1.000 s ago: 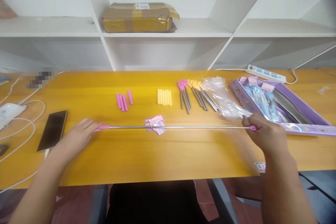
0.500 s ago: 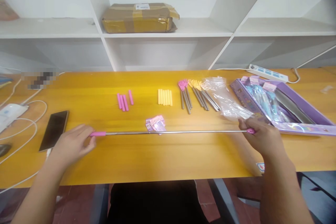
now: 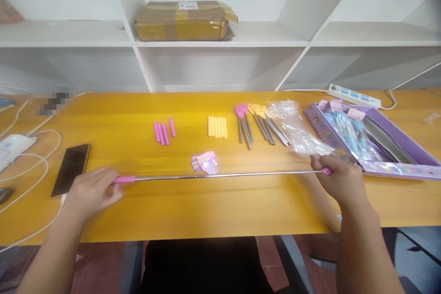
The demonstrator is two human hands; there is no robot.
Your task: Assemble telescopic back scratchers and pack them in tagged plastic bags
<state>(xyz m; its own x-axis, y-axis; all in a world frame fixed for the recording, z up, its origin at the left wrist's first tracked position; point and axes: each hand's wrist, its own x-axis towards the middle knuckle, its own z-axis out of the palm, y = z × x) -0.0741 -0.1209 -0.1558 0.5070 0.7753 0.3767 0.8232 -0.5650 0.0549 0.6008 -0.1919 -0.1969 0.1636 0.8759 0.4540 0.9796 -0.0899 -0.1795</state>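
Note:
A telescopic back scratcher (image 3: 227,175) is stretched out long across the front of the desk, its thin metal rod running between my hands. My left hand (image 3: 94,190) is closed on the end of its pink handle. At the other end my right hand (image 3: 339,179) grips the pink claw head, which is mostly hidden by the fingers. Behind the rod lie several small printed cards (image 3: 206,162). Further back are several pink tubes (image 3: 163,133), a row of yellow tubes (image 3: 217,127), pink-headed scratchers (image 3: 244,124) and yellow-headed scratchers (image 3: 267,124) with short metal rods.
A clear plastic bag (image 3: 292,128) lies beside a purple box (image 3: 406,142) holding wrapped blue items. On the left are a phone (image 3: 71,170) and white cables (image 3: 46,165). A power strip (image 3: 354,95) sits at the back; a taped carton (image 3: 182,20) is on the shelf.
Both hands have shifted slightly left with the back scratcher, and its handle end has dropped a little lower. The items lying on the desk are unmoved.

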